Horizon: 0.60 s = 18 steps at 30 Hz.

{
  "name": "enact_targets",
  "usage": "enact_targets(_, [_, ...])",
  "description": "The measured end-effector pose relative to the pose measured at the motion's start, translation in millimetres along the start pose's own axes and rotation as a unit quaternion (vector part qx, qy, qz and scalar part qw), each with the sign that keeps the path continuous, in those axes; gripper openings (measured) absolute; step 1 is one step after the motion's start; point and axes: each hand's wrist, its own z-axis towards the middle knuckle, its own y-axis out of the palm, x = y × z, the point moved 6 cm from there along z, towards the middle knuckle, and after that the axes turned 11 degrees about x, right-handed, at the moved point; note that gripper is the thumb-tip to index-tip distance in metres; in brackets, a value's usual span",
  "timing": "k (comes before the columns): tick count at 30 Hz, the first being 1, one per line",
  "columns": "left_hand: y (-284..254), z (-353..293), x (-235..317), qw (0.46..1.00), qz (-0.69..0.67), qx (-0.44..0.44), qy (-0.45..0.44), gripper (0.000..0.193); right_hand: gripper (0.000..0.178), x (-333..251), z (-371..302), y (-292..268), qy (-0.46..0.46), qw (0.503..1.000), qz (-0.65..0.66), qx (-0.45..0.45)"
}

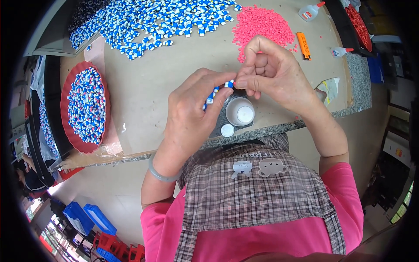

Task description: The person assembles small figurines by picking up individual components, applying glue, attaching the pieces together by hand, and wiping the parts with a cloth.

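My left hand (185, 100) curls around several small blue-and-white pieces (210, 100), one of them pinched out between thumb and forefinger. My right hand (281, 74) has its thumb and forefinger closed on a tiny pink-red bit (235, 83) against that piece, near the white cup (232, 118) at the granite edge (277, 127)

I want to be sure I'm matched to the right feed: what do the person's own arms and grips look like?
Short, bright pink sleeves leave both forearms bare. The left grip is an ungloved hand, with a smooth, pale grey bangle round that forearm. The right grip is ungloved too, with no bracelet or watch visible. No cables or markings show.
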Motion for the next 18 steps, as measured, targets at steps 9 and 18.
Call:
enact_targets(9, [-2.1,-0.5,5.5,0.997,0.046,0.032,0.051,0.02,0.025,-18.6,-15.4,9.3,-0.313,0.913,-0.219,0.141])
enact_targets(18, [-31.2,-18.4,-66.0,0.843,-0.442,0.1,-0.291,0.024,0.012,15.0,-18.3,-83.8,-0.214,0.863,-0.377,0.26])
